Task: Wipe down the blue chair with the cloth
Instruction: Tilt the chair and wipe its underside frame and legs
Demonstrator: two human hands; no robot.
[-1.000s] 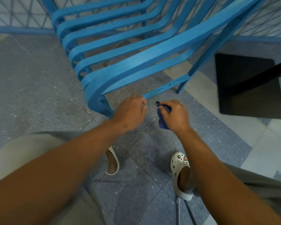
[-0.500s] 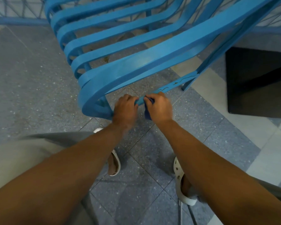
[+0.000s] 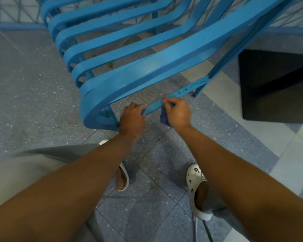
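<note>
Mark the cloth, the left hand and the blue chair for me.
cloth (image 3: 164,117), head view, bunched part below the fingers.
left hand (image 3: 132,117), head view, back of hand.
blue chair (image 3: 147,74), head view, front slat.

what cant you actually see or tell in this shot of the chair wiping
Head view, the only one:
- Cloth: mostly hidden behind the right hand, so its size and its contact with the bar cannot be told.
- Left hand: fingertips curl out of sight under the low bar.
- Blue chair: cut off by the top edge.
- Black slab: cut by the right edge.

One chair (image 3: 147,70), one cloth (image 3: 164,117), two clogs (image 3: 196,177).
</note>
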